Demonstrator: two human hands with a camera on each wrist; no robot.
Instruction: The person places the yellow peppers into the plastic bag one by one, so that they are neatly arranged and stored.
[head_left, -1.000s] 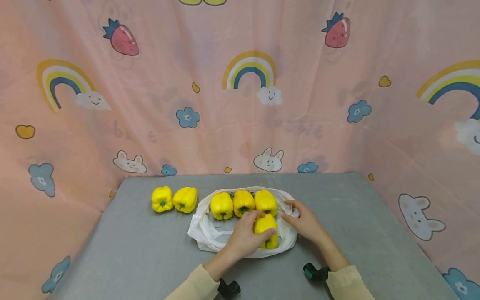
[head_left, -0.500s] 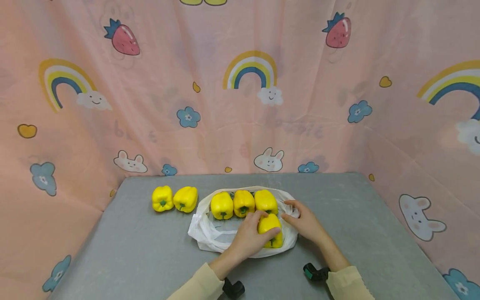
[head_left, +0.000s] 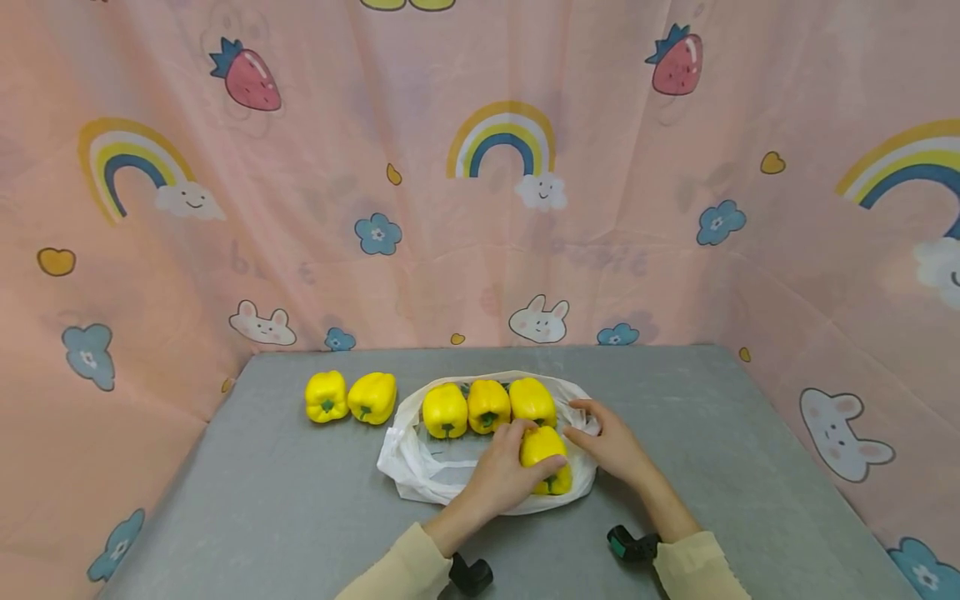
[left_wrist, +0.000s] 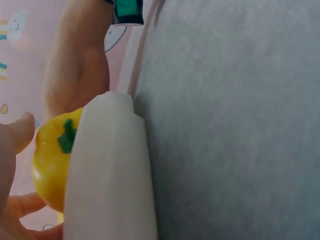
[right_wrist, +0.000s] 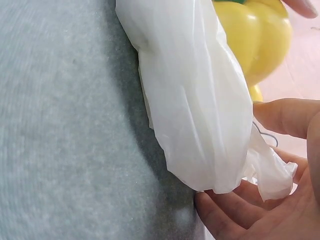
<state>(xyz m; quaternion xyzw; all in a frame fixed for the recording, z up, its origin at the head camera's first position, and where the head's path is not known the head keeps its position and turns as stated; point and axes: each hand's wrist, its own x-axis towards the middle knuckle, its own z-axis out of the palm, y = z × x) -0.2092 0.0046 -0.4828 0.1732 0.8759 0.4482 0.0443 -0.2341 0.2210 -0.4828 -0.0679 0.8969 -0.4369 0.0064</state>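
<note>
My left hand [head_left: 501, 471] holds a yellow bell pepper [head_left: 542, 446] at the front right inside a white plastic bag [head_left: 401, 462] spread open on the table. In the left wrist view, that pepper's green stem [left_wrist: 67, 137] shows beside the bag's wall, and the thumb and fingers curve around the pepper. At the bag's right side, my right hand [head_left: 617, 444] grips the rim. The right wrist view has its thumb inside the bag [right_wrist: 200, 100] and the fingers outside, under the folded plastic. Behind, a row of yellow bell peppers [head_left: 488, 406] sits in the bag.
Two more yellow bell peppers [head_left: 349, 398] lie side by side on the grey table [head_left: 262, 500], left of the bag. A pink patterned curtain [head_left: 315, 167] hangs around the table's back and sides.
My left hand has shifted the yellow bell pepper rightward within the bag, closer to the right hand. The right hand keeps its place on the rim.
</note>
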